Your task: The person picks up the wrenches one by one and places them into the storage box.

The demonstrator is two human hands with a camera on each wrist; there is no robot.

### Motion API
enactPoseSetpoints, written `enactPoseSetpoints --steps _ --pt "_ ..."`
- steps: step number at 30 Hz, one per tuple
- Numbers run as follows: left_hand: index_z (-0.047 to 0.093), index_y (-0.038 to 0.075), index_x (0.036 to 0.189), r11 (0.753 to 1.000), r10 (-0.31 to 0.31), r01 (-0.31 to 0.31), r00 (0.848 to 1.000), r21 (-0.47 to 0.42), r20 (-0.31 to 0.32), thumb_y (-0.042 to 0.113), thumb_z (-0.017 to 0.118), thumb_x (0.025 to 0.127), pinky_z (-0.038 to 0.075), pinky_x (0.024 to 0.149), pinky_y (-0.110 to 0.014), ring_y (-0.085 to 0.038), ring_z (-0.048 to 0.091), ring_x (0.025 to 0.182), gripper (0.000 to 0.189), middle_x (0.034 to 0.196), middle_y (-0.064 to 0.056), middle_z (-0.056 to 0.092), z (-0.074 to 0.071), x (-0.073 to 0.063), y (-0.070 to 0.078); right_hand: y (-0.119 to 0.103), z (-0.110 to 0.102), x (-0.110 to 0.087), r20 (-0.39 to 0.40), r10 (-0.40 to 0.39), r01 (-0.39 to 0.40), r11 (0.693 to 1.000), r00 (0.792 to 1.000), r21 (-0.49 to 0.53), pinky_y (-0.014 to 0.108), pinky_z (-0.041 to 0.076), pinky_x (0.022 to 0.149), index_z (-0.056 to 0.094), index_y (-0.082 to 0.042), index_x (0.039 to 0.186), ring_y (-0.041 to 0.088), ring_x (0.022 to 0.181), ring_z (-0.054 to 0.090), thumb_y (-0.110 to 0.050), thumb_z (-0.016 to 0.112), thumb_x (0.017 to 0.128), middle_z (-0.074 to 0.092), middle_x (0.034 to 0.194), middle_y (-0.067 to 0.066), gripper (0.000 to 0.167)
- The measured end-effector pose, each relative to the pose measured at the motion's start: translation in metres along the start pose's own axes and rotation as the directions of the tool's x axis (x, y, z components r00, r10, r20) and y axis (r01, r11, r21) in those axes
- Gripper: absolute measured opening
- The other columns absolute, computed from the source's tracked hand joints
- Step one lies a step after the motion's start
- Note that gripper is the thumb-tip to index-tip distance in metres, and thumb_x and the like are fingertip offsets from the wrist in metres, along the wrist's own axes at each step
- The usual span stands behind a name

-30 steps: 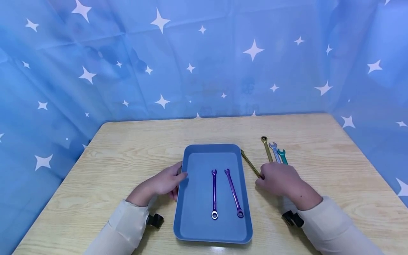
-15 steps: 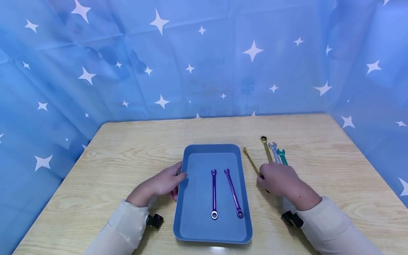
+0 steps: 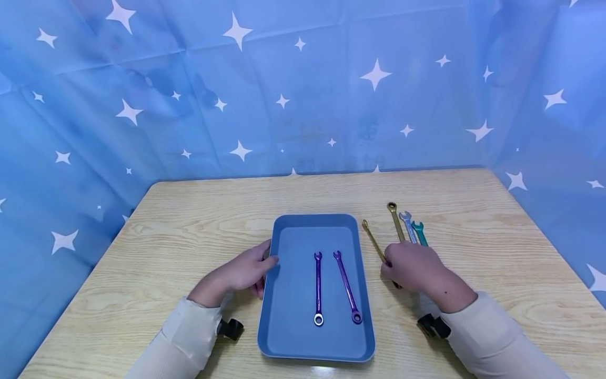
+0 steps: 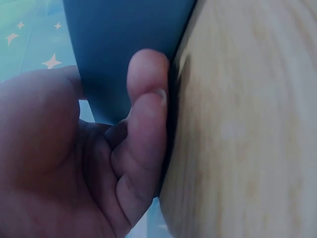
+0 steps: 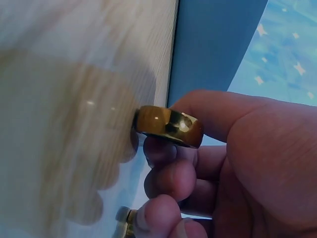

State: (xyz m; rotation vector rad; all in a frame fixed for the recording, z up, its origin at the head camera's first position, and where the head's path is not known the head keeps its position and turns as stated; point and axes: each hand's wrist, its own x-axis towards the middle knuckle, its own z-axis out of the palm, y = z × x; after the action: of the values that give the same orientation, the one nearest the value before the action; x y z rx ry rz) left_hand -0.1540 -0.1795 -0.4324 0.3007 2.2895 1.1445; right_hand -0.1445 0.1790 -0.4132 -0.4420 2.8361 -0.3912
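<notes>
My left hand holds the left side of a blue tray, thumb over the rim. In the left wrist view its fingertips lie against the tray's outer wall. Two purple ratchet wrenches rest inside the tray. To the right, my right hand pinches a gold ratchet wrench, which slants beside the tray. In the right wrist view, its thick ring end sits between thumb and fingers, close over the table. The hand hides the wrench's middle.
Beyond my right hand lie another gold wrench, a silver-blue wrench and a green wrench, their near ends hidden. The wooden table reaches back to a blue star-patterned curtain.
The far end of the gold wrench in my right hand has shifted right, away from the tray's rim, and its near end now shows below the hand. The left hand and tray are still.
</notes>
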Motion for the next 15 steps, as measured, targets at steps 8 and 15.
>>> enactPoseSetpoints --steps 8,15 --pt "0.009 0.015 0.162 1.0 0.004 -0.004 1.0 -0.009 0.003 0.028 0.039 0.108 0.058 0.048 -0.04 -0.024 0.064 0.047 0.063 0.059 -0.01 0.065 -0.0001 0.0007 -0.0006 -0.0009 0.0 -0.0002 0.023 0.004 -0.004 1.0 1.0 0.016 0.027 0.033 0.043 0.05 -0.016 0.055 0.013 0.043 0.043 -0.012 0.059 0.089 0.047 0.048 -0.003 0.035" --pt "0.009 0.016 0.162 1.0 0.003 -0.003 1.0 -0.013 0.003 0.029 0.04 0.108 0.058 0.049 -0.04 -0.024 0.064 0.047 0.063 0.059 -0.01 0.065 -0.0001 0.0008 -0.0007 -0.0022 -0.0006 0.0003 -0.024 -0.013 0.014 0.999 1.0 0.036 0.026 0.028 0.043 0.045 -0.018 0.05 0.012 0.041 0.038 -0.015 0.06 0.09 0.04 0.044 -0.006 0.042"
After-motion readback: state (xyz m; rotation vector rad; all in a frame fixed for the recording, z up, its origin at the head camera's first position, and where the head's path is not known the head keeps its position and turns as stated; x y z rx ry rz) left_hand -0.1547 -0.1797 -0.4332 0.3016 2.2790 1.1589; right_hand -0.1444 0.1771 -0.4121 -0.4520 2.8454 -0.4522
